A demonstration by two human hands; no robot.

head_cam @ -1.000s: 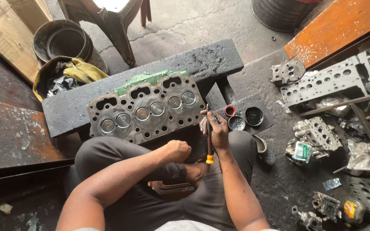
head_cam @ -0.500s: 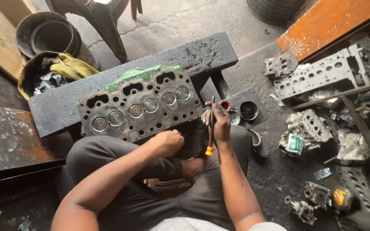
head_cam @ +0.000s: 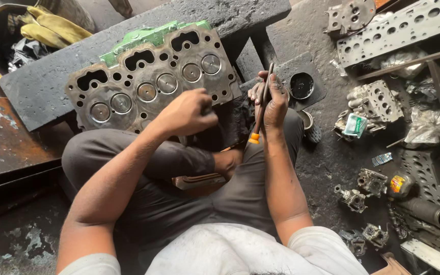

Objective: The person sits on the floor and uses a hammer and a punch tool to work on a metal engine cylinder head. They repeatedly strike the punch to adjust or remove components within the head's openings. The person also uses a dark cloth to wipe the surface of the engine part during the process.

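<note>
Left hand [head_cam: 187, 111] fisted, fingers curled together against cylinder head [head_cam: 148, 84] lower edge; head rests tilted on dark slab [head_cam: 42, 84]. Right hand [head_cam: 273, 99] fingers clamped on orange-handled tool [head_cam: 259, 109], just beside head's right end.

An engine repair workshop: cylinder head [head_cam: 154, 81], oily floor [head_cam: 327, 158], scattered metal engine parts [head_cam: 373, 102]

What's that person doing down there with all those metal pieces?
A person sits on a grimy workshop floor with a big metal engine cylinder head leaning across their lap. Their left hand is closed in a fist against its lower edge. Their right hand holds a screwdriver upright, its orange handle end pointing down. A small round black tin sits open beside that hand. More engine parts lie scattered on the right, and yellow gloves lie at the top left.
</note>
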